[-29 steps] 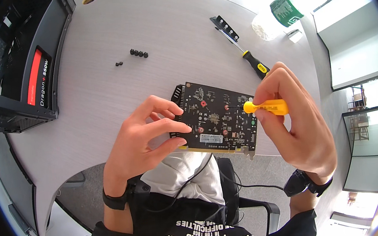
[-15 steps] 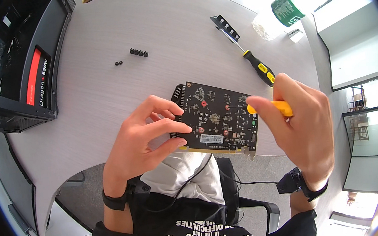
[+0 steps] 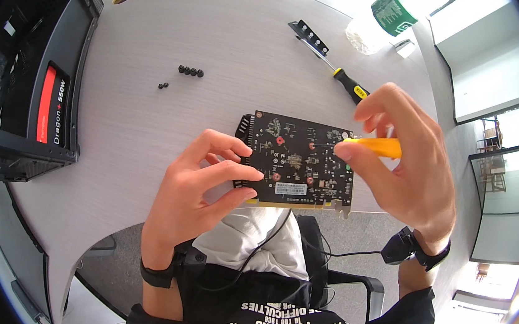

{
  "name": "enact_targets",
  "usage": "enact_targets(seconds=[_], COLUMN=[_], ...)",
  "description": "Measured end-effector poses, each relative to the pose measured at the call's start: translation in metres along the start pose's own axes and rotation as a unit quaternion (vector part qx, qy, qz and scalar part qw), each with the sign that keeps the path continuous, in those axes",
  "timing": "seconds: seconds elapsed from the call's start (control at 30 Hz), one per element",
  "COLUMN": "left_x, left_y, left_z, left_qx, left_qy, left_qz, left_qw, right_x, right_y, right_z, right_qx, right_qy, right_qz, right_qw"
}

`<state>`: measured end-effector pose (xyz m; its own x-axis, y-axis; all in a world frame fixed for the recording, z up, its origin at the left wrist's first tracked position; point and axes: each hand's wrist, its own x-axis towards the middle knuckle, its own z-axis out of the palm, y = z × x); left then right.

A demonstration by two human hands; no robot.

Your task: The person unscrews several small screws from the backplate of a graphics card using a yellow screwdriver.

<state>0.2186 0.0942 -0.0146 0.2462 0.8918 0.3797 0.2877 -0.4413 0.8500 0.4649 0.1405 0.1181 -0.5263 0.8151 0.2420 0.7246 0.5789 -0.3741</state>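
A black graphics card [image 3: 293, 159] lies backside up near the desk's front edge, its circuit board, pale label and several screws showing. My left hand [image 3: 202, 183] grips its left end, thumb and fingertips on the board's edge and lower left corner. In my right hand [image 3: 406, 160] is a small screwdriver [image 3: 375, 146] with a yellow handle. My right thumb presses on the handle while the forefinger arches above it. The thin shaft points left, its tip at a screw [image 3: 312, 146] in the upper right of the board; the exact contact is too small to tell.
Beyond my right hand lies a larger black-and-yellow screwdriver [image 3: 345, 82], touching a black slotted strip [image 3: 309, 37]. Several small black screws [image 3: 191, 72] sit mid-desk. An open computer case [image 3: 49, 120] stands at left, a green-and-white package [image 3: 392, 15] at far right.
My right hand has shifted slightly, its fingers lifting and spreading around the yellow handle, which now shows more. The left hand and the card have hardly moved.
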Motion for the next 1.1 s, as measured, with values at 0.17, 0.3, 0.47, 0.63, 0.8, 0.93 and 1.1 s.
enact_targets(seconds=[0.17,0.3,0.47,0.63,0.8,0.93,1.1], left_x=[0.001,0.001,0.002,-0.001,0.001,0.000,0.002], left_y=[0.000,0.000,0.001,0.000,0.000,0.000,0.002], left_z=[0.001,0.001,0.001,0.000,0.001,0.000,0.001], left_qx=[-0.001,-0.005,-0.005,-0.003,-0.007,-0.008,-0.010], left_qy=[-0.002,0.000,0.000,0.004,0.003,0.004,0.002], left_qz=[0.005,0.001,0.004,-0.002,-0.003,-0.007,-0.001], left_qw=[1.000,1.000,1.000,1.000,1.000,1.000,1.000], right_x=[0.001,0.001,-0.001,0.000,0.002,0.001,0.004], right_y=[-0.003,-0.008,0.004,0.013,0.002,0.001,0.002], right_z=[-0.007,-0.005,-0.009,-0.004,-0.004,-0.003,0.001], right_qx=[-0.073,-0.014,0.011,0.060,0.026,-0.095,-0.052], right_qy=[-0.035,0.006,0.003,0.003,0.017,0.011,0.024], right_qz=[0.134,0.090,0.049,0.017,0.066,0.058,-0.017], right_qw=[0.988,0.996,0.999,0.998,0.997,0.994,0.998])
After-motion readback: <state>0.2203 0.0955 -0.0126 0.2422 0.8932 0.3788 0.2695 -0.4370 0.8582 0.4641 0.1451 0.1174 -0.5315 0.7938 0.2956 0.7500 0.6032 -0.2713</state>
